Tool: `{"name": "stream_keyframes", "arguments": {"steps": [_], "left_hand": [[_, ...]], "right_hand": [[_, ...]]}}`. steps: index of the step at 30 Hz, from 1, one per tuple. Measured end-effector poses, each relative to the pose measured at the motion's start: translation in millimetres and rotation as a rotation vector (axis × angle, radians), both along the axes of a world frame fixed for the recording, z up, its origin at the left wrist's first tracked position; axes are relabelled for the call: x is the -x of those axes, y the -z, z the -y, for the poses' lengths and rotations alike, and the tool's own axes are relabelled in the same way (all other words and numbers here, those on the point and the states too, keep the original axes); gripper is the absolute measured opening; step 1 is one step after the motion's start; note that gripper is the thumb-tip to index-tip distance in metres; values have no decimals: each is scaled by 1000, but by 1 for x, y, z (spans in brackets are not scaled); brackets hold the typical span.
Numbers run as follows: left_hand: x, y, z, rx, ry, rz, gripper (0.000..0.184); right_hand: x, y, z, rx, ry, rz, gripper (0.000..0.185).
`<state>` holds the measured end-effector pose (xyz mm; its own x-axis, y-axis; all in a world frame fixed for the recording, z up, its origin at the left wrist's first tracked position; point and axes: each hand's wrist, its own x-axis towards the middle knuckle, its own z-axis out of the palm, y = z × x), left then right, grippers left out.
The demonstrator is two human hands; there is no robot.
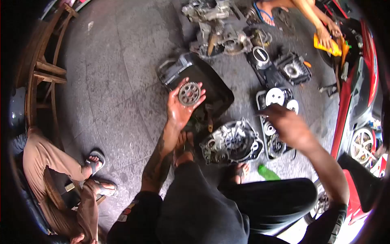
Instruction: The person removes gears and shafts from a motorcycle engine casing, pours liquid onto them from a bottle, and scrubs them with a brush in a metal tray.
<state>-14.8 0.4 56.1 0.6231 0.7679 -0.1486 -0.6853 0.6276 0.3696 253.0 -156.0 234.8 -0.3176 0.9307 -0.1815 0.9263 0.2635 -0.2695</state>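
On the upturned palm of my left hand (181,110) lies a round metal gear (189,94) with holes in its face, held by spread, wet-looking fingers over the edge of a black tray (221,91). My right hand (289,127) is blurred by motion above a long case (260,99) with white round parts; its fingers are bent and a dark thin shape shows at their tips, too smeared to name. Between the hands, on the floor, sits an open metal engine cover (233,142). A brush (209,122) leans at the tray's near edge.
Several dirty engine castings (221,40) lie at the top, with a black cover (260,57) beside them. Another person's hands (325,36) hold a yellow bottle (331,45) at upper right, near a red motorcycle (349,105). A seated person (53,158) is at left; a green object (268,173) lies nearby.
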Motion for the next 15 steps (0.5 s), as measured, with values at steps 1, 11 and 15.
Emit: {"name": "stream_keyframes", "arguments": {"steps": [1,11,15], "left_hand": [[5,4,-2,10,-30,13,53],[24,41,-35,131,-47,48,56],[13,49,-39,137,-97,-26,52]], "right_hand": [[24,22,-21,110,-2,37,52],[84,166,-89,65,-258,-77,37],[82,197,-106,-38,321,-323,24]]}}
